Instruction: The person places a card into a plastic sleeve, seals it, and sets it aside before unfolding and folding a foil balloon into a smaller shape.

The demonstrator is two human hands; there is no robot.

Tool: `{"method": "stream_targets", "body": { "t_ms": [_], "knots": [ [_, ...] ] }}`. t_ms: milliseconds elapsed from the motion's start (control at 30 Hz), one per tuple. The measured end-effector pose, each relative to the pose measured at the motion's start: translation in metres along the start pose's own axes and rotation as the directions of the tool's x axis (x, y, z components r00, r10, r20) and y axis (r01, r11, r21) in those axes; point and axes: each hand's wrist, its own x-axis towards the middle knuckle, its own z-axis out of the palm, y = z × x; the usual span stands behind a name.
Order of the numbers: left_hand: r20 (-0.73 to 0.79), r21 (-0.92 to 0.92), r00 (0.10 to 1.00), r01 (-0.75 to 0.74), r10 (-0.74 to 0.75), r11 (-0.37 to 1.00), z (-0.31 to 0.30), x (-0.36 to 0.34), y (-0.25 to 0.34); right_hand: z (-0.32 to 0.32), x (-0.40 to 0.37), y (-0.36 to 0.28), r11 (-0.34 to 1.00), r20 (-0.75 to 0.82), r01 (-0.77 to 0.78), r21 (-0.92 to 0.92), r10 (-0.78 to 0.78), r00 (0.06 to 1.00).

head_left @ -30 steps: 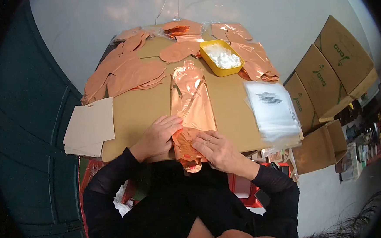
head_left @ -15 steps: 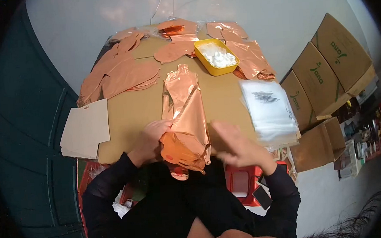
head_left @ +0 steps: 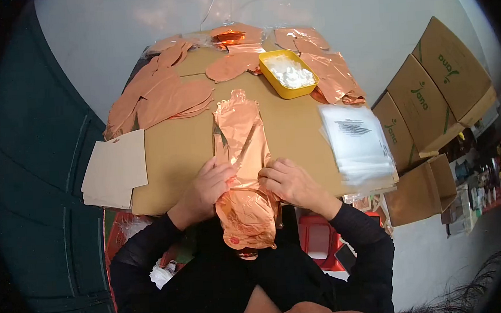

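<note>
A flat, deflated rose-gold foil balloon (head_left: 240, 134) lies lengthwise in front of me, its near end hanging over the table's front edge. It looks folded in layers, with shiny creases. My left hand (head_left: 209, 185) presses on its left edge, fingers bent and closed on the foil. On the opposite edge, the curled fingers of my right hand (head_left: 292, 182) pinch the foil. Both hands sit at about the same height along it, near the table edge. Fingertips are partly hidden against the foil.
Piles of rose-gold foil pieces (head_left: 172, 98) lie at the left and back. A yellow tub (head_left: 286, 91) holds white material. Pale cards (head_left: 116, 167) lie left; clear plastic bags (head_left: 356, 141) lie right. Cardboard boxes (head_left: 419, 100) stand beyond the table's right side.
My right hand has come in from the right and closed on the foil's right edge. The near end of the balloon has unfolded flatter and extends farther toward me.
</note>
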Motion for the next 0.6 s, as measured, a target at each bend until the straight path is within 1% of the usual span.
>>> {"method": "stream_targets", "body": {
  "t_ms": [100, 200, 300, 400, 433, 467, 500, 533, 600],
  "knots": [
    [0.061, -0.067, 0.998, 0.009, -0.005, 0.998, -0.002, -0.003, -0.003, 0.002, -0.001, -0.001, 1.0, -0.04, -0.005, 0.008, 0.006, 0.999],
    [0.093, -0.028, 0.992, 0.082, -0.079, 0.996, -0.004, -0.004, -0.003, 0.001, -0.002, -0.001, 1.0, -0.062, -0.013, 0.023, 0.014, 0.998],
    [0.127, -0.155, 0.977, 0.189, -0.17, 0.97, 0.004, -0.016, -0.019, 0.011, -0.005, 0.004, 0.993, -0.13, -0.051, 0.107, 0.064, 0.989],
    [-0.019, -0.247, 0.987, 0.152, -0.162, 0.957, 0.003, -0.013, -0.02, 0.018, -0.006, 0.007, 0.905, -0.159, -0.249, 0.345, 0.318, 0.935],
    [0.052, -0.477, 0.897, 0.408, -0.439, 0.778, 0.008, -0.008, -0.011, 0.019, -0.004, 0.008, 0.815, -0.091, -0.384, 0.434, 0.464, 0.881],
    [0.117, -0.677, 0.727, 0.557, -0.676, 0.481, 0.012, -0.003, -0.003, 0.02, -0.001, 0.009, 0.696, -0.01, -0.506, 0.509, 0.593, 0.805],
    [0.177, -0.587, 0.604, 0.698, -0.777, 0.409, 0.0, 0.008, 0.003, 0.022, 0.002, 0.01, 0.552, 0.083, -0.611, 0.568, 0.7, 0.709],
    [0.149, -0.592, 0.613, 0.684, -0.776, 0.427, 0.002, 0.008, -0.004, 0.031, 0.006, 0.012, 0.486, 0.065, -0.594, 0.641, 0.737, 0.673],
    [0.087, -0.599, 0.63, 0.652, -0.772, 0.465, 0.013, 0.004, -0.024, 0.022, 0.017, 0.009, 0.35, 0.15, -0.632, 0.691, 0.786, 0.6]
  ]
}}
